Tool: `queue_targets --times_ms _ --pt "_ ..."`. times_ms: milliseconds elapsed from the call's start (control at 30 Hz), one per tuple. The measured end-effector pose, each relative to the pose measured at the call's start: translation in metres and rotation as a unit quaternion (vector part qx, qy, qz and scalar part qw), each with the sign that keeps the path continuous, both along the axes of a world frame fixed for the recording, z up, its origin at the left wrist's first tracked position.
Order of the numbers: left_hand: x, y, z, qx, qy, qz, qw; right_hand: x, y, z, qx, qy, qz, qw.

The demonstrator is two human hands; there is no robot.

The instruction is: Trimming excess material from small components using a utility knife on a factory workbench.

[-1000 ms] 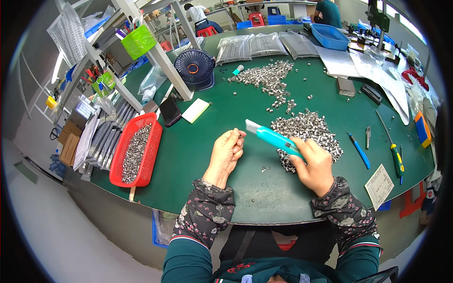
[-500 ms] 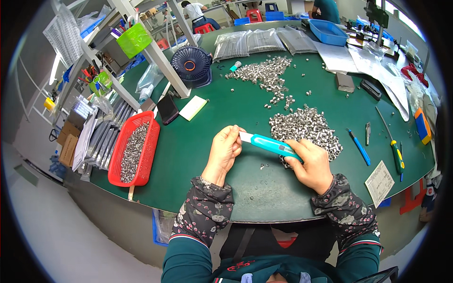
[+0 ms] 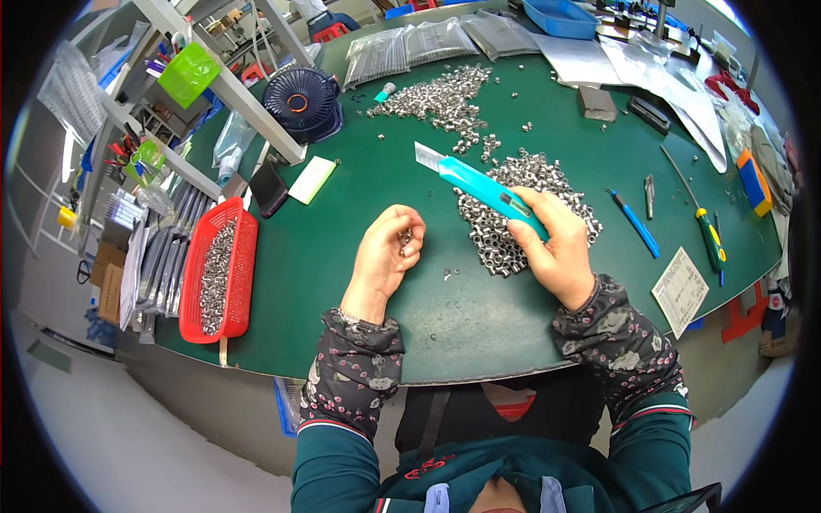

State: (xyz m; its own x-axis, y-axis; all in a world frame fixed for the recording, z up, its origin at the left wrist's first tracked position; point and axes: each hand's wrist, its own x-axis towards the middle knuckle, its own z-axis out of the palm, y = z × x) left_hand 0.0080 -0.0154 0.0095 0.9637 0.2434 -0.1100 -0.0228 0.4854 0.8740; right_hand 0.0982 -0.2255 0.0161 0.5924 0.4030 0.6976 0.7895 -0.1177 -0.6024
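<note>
My right hand (image 3: 556,244) grips a turquoise utility knife (image 3: 479,186) with its blade extended, pointing up and to the left over the green table (image 3: 359,214). My left hand (image 3: 386,256) rests on the table with its fingers curled around a small metal part (image 3: 405,241). A pile of small silver metal parts (image 3: 513,209) lies just under and behind my right hand. A few loose parts (image 3: 449,274) sit between the hands.
A second scatter of silver parts (image 3: 440,94) lies farther back. A red basket (image 3: 221,278) of parts stands at the left edge, with a black fan (image 3: 299,103) behind it. Screwdrivers (image 3: 697,218), a blue pen (image 3: 634,224), a paper slip (image 3: 681,289) and plastic bags (image 3: 410,47) are at the right and back.
The knife tip was touching my left hand; now my right hand has swung it up and away to the right. My left hand has dropped a little and curled.
</note>
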Motion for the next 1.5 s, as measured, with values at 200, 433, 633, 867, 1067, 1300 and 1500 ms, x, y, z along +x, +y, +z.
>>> queue_targets --times_ms 200,433,633,867,1067,1300,1500 --pt "0.01 -0.036 -0.005 0.538 0.014 0.036 0.842 -0.003 -0.001 0.003 -0.001 0.001 0.0 1.0" --pt "0.017 -0.043 -0.014 0.69 -0.008 0.028 0.723 -0.005 -0.003 0.004 -0.004 0.012 0.006 1.0" --pt "0.017 -0.042 -0.008 0.679 0.029 0.059 0.731 -0.005 -0.002 0.005 -0.005 0.006 0.012 1.0" --pt "0.021 -0.04 -0.01 0.669 0.044 0.097 0.736 -0.005 -0.002 0.004 -0.013 0.009 0.017 1.0" --pt "0.024 -0.037 -0.016 0.706 0.041 0.095 0.7 -0.004 -0.001 0.003 -0.006 -0.007 0.017 1.0" --pt "0.026 -0.029 -0.015 0.629 0.03 0.086 0.772 -0.005 0.001 0.006 -0.018 0.001 0.024 1.0" --pt "0.004 0.001 -0.002 -0.005 -0.031 0.021 0.999 -0.005 -0.002 0.0 -0.035 -0.005 0.016 0.999"
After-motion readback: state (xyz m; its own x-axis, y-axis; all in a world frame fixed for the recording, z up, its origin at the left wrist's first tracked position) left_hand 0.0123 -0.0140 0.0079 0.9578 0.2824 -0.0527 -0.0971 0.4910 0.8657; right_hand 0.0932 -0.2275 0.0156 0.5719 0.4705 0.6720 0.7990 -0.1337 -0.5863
